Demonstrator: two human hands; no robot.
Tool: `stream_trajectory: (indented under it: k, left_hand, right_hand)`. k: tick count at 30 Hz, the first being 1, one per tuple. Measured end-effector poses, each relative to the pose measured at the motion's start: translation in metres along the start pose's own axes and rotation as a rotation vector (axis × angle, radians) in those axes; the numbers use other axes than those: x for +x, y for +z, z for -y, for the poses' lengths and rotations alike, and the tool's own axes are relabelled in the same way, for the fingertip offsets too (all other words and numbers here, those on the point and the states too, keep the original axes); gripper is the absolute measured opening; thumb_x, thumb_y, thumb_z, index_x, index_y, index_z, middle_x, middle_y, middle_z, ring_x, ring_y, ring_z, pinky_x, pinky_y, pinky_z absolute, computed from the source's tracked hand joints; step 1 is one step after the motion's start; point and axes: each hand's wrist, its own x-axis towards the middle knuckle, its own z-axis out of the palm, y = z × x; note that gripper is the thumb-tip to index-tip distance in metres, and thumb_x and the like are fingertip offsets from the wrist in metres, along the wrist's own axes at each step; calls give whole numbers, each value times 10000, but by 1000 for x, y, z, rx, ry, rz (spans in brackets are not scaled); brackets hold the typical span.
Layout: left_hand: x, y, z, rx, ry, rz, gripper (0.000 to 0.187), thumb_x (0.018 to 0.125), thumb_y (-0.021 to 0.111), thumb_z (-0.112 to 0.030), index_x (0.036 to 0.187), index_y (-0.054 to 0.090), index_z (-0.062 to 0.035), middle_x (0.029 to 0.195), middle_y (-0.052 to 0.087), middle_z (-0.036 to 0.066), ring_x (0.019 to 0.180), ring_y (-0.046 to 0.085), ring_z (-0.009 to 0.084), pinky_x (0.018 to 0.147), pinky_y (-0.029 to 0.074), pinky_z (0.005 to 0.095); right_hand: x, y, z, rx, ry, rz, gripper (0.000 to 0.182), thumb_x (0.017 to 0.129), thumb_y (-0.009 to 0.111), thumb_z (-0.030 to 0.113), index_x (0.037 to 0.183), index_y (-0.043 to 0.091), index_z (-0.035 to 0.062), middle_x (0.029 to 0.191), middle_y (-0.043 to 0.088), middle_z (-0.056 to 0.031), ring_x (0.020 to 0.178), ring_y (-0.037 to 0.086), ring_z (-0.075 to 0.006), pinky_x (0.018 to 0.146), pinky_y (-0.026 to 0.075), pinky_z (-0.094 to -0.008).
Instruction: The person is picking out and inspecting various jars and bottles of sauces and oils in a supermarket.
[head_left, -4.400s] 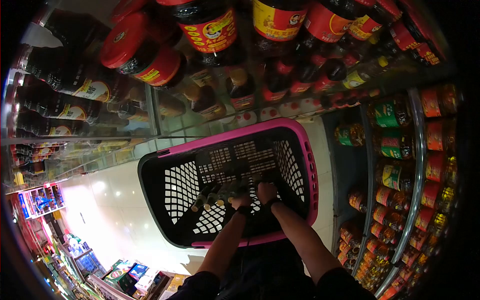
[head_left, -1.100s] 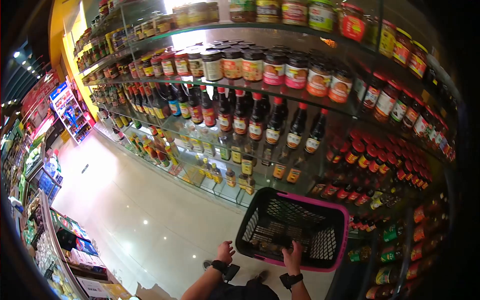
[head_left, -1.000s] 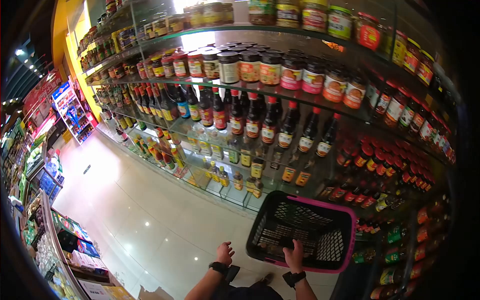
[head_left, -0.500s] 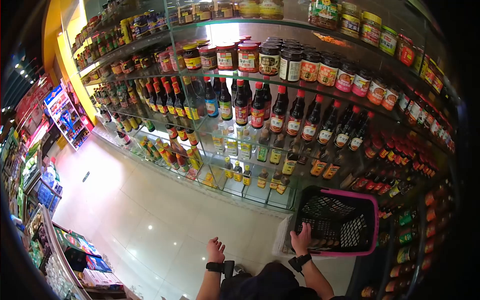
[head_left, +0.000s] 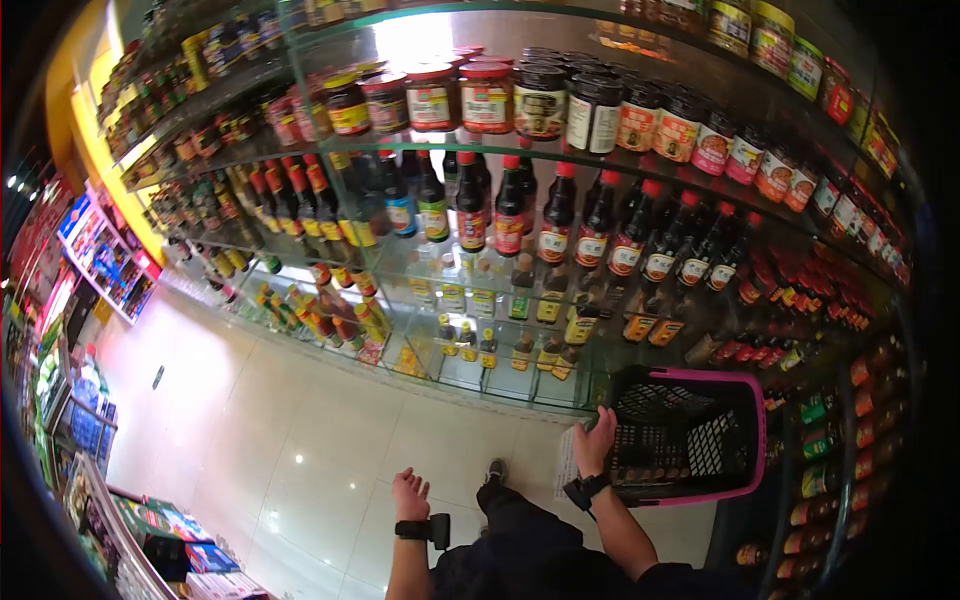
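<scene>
My left hand [head_left: 410, 494] hangs over the tiled floor, its fingers loosely curled and apart, holding nothing. At the left edge of a black shopping basket [head_left: 761, 430] with a pink rim is my right hand [head_left: 597, 441]. Its thumb stands away from the fingers, and the fingertips overlap the basket's dark side in this view. A whitish surface [head_left: 566, 465] shows beside and below that hand. Dark straps with small boxes sit on both wrists. The basket's mesh walls show, while its near left corner is partly hidden by my right hand and forearm.
Glass shelves ahead carry dark sauce bottles [head_left: 555, 222], sauce jars [head_left: 487, 97] and small yellow-capped bottles [head_left: 467, 341]. More bottles [head_left: 806, 512] line the right side. Boxed goods [head_left: 205, 557] stand at lower left. My shoe [head_left: 497, 471] is on the pale floor [head_left: 330, 440].
My view has come closer to the shelves, and one foot now shows stepped forward. My right hand has shifted up to the basket's left edge; my left hand moved slightly left.
</scene>
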Motion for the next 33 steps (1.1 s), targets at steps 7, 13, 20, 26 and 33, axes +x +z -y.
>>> stream_trajectory:
  k: [7,13,20,26,33]
  left_hand:
    - [69,83,-78,98,79,49,468,821,396,-322,1200,390,-48,1151,409,89,1089,378,214,933,314,379]
    - [97,166,-102,107,271,20,146,788,470,-167,898,540,-102,802,520,6,785,479,128,706,401,321]
    - [112,233,-113,89,222,12,162,789,439,-111,911,543,-80,876,537,18,793,489,124,698,404,294]
    - [136,283,-142,245,275,214,260,811,436,-138,1058,496,-90,985,526,26,906,484,153,797,376,316]
    - [202,336,-171,379,362,369,247,792,461,-86,1031,519,-64,980,546,24,896,487,108,734,370,248]
  right_hand:
    - [83,65,15,-123,85,-219,509,628,641,180,1083,445,65,1147,438,-162,1097,387,-322,851,307,-473]
    - [111,97,41,180,-85,-122,450,643,618,140,1051,472,21,1112,468,-143,1066,406,-311,899,291,-410]
    - [111,104,91,399,-68,87,421,677,596,104,1067,469,9,1089,488,-151,1036,452,-301,897,353,-372]
    - [132,155,138,422,-161,234,371,773,534,201,1082,458,11,1092,476,-159,1042,447,-306,899,349,-361]
    - [181,240,199,400,-58,245,375,839,479,203,1135,387,-8,1112,437,-205,1055,414,-351,907,329,-382]
